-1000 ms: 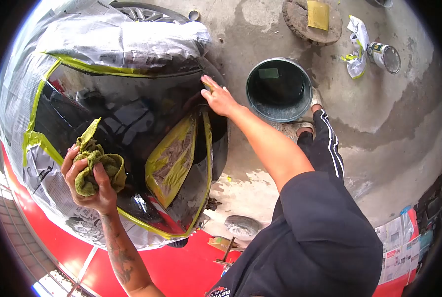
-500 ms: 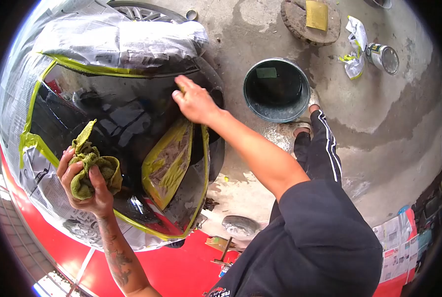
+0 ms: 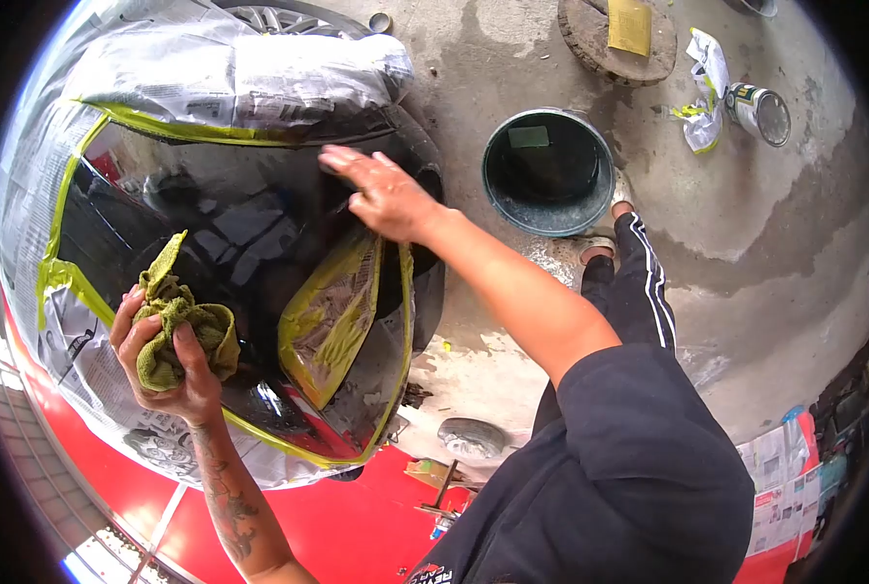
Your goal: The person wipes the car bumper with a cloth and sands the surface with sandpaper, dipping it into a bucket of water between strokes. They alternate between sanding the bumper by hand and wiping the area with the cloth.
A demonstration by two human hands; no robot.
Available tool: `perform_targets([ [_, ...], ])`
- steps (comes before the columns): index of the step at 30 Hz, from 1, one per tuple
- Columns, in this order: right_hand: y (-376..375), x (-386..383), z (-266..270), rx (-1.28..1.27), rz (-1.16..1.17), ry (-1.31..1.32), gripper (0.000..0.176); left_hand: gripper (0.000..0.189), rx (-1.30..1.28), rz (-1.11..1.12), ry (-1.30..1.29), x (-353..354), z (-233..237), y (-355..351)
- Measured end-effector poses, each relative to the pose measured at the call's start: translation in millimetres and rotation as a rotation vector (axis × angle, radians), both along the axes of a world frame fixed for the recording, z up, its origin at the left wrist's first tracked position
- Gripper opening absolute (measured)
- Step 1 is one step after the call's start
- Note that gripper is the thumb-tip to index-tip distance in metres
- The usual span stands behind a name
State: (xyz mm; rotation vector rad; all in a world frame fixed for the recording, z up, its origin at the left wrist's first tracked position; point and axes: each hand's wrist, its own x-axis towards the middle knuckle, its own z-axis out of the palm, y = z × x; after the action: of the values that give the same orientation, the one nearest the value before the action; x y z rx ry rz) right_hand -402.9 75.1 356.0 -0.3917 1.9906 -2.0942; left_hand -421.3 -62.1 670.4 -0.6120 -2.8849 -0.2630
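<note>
My left hand (image 3: 167,360) grips a bunched green cloth (image 3: 186,336), one corner of it sticking up, in front of a glossy black car panel (image 3: 250,209). Over the upper right part of that panel is my right hand (image 3: 381,193), its fingers stretched out, at or just above the surface; whether they touch is not clear. Yellow-green masking tape (image 3: 61,214) runs round the panel's border, with newspaper (image 3: 269,83) covering the body beyond it. A taped, covered light-shaped area (image 3: 332,321) lies below my right hand.
A dark bucket (image 3: 548,219) stands on the concrete floor near my feet. Further off are a round stool (image 3: 590,54) bearing a yellow sheet (image 3: 629,26), a plastic bag (image 3: 707,68) and a tin can (image 3: 758,114). Red bodywork (image 3: 337,521) spans the bottom.
My right hand has shifted slightly left along the black panel, its fingers now more spread. My left hand keeps the green cloth in nearly the same place.
</note>
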Motion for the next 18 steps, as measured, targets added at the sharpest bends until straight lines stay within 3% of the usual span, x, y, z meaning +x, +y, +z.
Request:
perform_targets([
  [4, -19.7, 20.7, -69.1, 0.028, -0.119, -0.181, 0.063, 0.021, 0.0, -0.02, 0.001, 0.4, 0.3, 1.4],
  [8, -12.9, 15.4, 5.5, -0.109, -0.057, -0.245, 0.06, 0.019, 0.009, -0.038, -0.008, -0.6, -0.5, 0.6],
  [10, -14.5, 20.9, -2.5, -0.031, -0.09, -0.248, 0.059, 0.019, 0.011, -0.036, -0.018, 0.1, 0.1, 0.3],
  [13, -30.7, 18.5, -54.7, 0.067, -0.165, -0.452, 0.055, 0.02, 0.011, -0.039, -0.017, -0.4, 0.1, -0.6],
  [14, -25.2, 8.0, -59.8, 0.075, -0.086, -0.548, 0.06, 0.02, 0.003, -0.031, -0.017, 0.5, 0.7, 0.4],
  [18, -30.8, 10.4, -16.8, 0.101, -0.054, -0.549, 0.07, 0.019, 0.001, -0.036, -0.009, -0.3, 0.2, 1.1],
])
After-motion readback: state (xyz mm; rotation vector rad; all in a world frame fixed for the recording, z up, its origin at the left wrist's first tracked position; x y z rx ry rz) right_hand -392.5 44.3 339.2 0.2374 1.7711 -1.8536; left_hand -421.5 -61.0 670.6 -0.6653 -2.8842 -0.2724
